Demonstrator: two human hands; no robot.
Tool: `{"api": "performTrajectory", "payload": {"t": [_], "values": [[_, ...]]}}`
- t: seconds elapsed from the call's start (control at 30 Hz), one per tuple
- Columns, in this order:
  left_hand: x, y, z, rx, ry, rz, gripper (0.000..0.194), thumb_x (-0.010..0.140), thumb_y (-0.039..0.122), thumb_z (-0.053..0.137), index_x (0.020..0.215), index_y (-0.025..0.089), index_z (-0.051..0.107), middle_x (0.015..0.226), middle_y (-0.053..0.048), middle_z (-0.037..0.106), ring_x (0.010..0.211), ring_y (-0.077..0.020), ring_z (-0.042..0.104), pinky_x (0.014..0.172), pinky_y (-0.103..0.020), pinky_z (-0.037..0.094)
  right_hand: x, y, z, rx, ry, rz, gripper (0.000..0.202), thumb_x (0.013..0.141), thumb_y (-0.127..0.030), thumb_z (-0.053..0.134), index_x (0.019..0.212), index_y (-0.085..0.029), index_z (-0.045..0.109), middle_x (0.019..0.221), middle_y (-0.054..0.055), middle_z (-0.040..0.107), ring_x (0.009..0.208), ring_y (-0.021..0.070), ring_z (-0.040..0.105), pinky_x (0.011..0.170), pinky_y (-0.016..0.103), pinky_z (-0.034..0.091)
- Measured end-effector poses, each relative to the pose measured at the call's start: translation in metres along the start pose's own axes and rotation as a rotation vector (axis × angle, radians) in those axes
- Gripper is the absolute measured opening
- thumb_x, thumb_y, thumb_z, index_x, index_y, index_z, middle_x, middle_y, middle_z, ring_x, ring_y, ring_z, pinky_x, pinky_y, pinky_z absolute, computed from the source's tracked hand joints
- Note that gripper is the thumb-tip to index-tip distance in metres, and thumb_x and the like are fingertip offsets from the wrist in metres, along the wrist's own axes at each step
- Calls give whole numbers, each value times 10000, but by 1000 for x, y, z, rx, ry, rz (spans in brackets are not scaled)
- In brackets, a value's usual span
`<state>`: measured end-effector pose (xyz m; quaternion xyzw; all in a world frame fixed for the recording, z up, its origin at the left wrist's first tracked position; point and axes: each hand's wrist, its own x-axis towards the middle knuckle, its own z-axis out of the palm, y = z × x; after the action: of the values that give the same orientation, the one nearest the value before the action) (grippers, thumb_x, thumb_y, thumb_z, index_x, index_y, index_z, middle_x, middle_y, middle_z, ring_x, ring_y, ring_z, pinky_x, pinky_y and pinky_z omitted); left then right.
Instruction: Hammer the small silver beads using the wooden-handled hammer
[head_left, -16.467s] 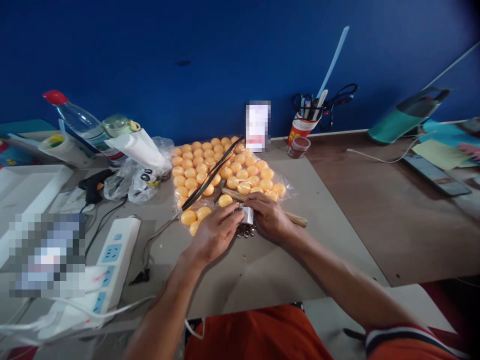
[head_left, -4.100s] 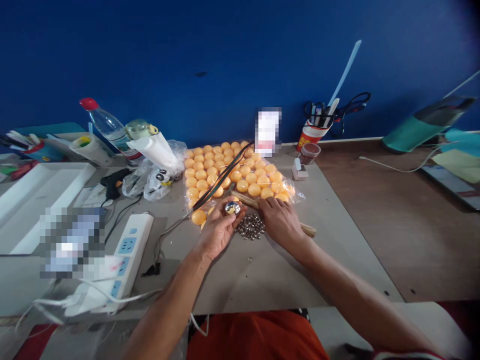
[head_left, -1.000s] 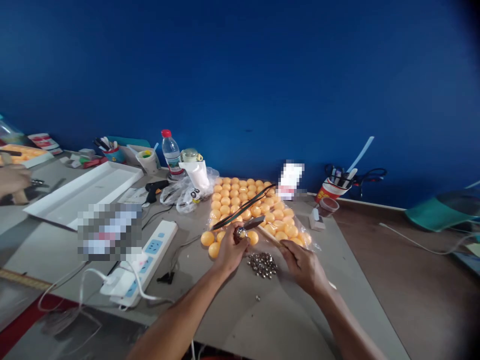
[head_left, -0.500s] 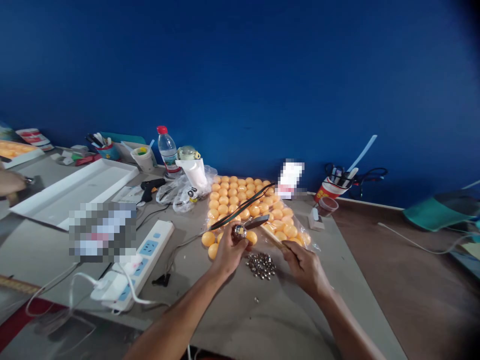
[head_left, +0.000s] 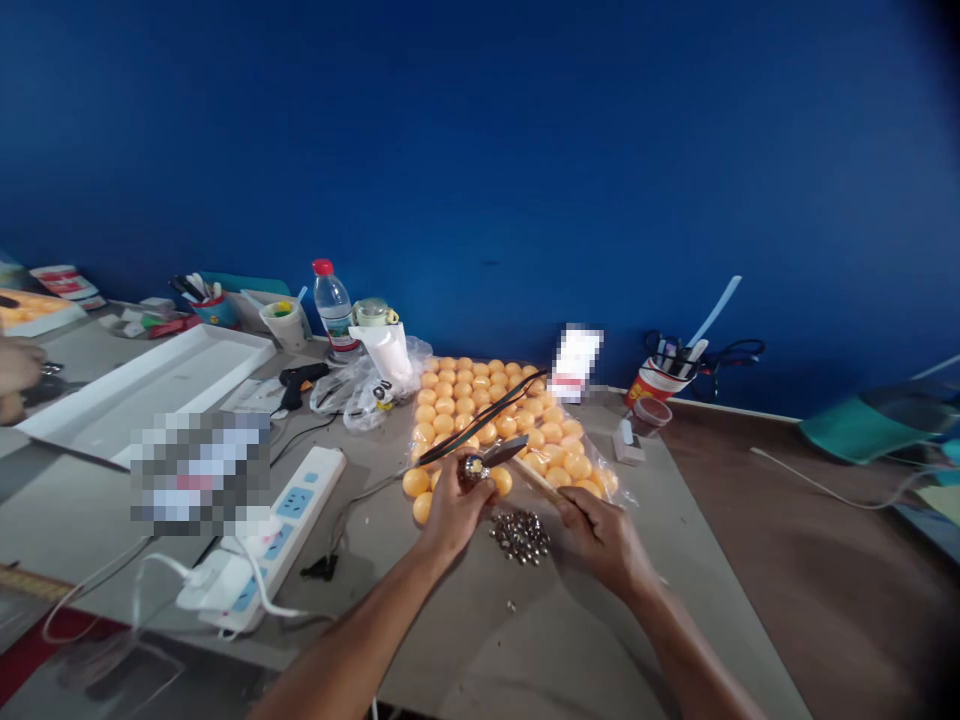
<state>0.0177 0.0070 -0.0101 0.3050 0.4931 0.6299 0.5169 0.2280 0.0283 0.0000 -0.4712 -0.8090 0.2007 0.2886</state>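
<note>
With 12 o'clock taken as pointing away from the wearer, we saw the power strip (head_left: pixel 289 530) at far left on the counter (head_left: pixel 450 640), at about 9 o'clock from the left hand (head_left: pixel 454 518). That hand grasped a shiny rounded piece (head_left: pixel 474 467) between thumb and fingers, at its 1 o'clock side. Just right of the piece, at its 2 o'clock, we noted the dark head of the hammer (head_left: pixel 506 451), its own long axis running from 8 to 2 o'clock; whether its lower end touched the piece we could not tell. At 5 o'clock from the piece lay a heap of small metal bits (head_left: pixel 520 537), between the two hands. The wooden handle ran from the head toward 4 o'clock, into the right hand (head_left: pixel 607 537), which was closed around it. From that hand the piece lay at 10 o'clock, well apart; only the hammer bridged the gap.
</note>
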Motion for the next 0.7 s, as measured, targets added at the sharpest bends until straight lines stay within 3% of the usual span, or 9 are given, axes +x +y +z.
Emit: {"api": "performTrajectory", "payload": {"t": [0.1, 0.27, 0.5, 0.7], "values": [[1, -1, -1, -1, -22, 27, 441, 662, 274, 740, 1039, 209, 521, 770, 43, 568, 618, -118, 581, 595, -273, 542, 0, 0, 0, 20, 36, -2, 325, 957, -371, 417, 910, -164, 664, 680, 31, 658, 591, 149, 599, 560, 232, 443], [1, -3, -1, 52, 8, 41, 431, 659, 236, 726, 1040, 203, 526, 725, 55, 539, 583, -108, 533, 559, -248, 503, 0, -2, -1, 6, -30, 16, 325, 954, -371, 421, 847, -167, 649, 642, 20, 632, 576, 146, 581, 538, 232, 418], [1, -5, -2, 134, -8, 95, 402, 665, 204, 718, 1033, 201, 556, 768, 36, 535, 634, -110, 499, 578, -230, 480, 1, -2, 0, 30, -29, 29, 304, 949, -340, 415, 779, -181, 611, 607, 1, 600, 557, 138, 561, 530, 232, 405], [2, -10, -5, 159, -14, 133, 388, 684, 201, 719, 1041, 204, 567, 790, 27, 545, 676, -120, 514, 615, -231, 479, 1, -1, 0, 33, -3, 33, 304, 951, -349, 414, 836, -173, 634, 633, 12, 620, 565, 139, 566, 542, 229, 418]]}}
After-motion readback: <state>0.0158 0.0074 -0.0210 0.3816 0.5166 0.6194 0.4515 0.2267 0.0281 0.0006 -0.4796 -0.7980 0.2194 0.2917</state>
